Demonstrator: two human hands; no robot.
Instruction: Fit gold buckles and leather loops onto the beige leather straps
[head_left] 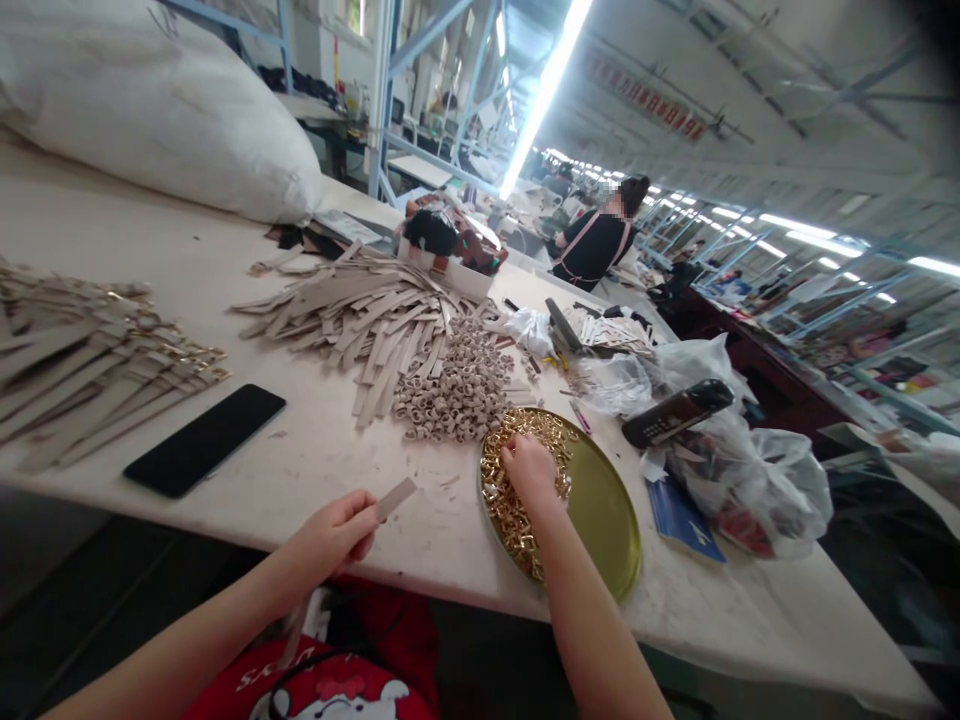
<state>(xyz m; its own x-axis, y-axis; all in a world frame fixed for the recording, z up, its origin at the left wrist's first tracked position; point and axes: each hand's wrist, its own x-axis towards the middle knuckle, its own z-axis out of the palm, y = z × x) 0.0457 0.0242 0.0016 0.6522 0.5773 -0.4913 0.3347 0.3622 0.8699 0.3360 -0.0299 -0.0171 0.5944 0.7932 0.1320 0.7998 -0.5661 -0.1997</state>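
Observation:
My left hand (341, 530) is closed around a beige strap (396, 499), whose flat end sticks out past the fingertips near the table's front edge. More of the strap hangs down below that hand. Over the round gold-green tray (609, 520), my right hand (534, 470) reaches into a heap of small gold metal buckles (517, 520). Its fingers are curled together, and whatever is between them is hidden. Just behind the tray lies a pile of small beige loops (454, 390). Loose beige straps (360, 305) are heaped farther back.
On the left are a black smartphone (206, 440) and straps with gold buckles fitted (97, 360). A big white sack (165, 120) lies behind them. A cordless phone (679, 412), plastic bags (780, 490) and a blue booklet (684, 515) sit right. Another person (596, 245) stands farther off.

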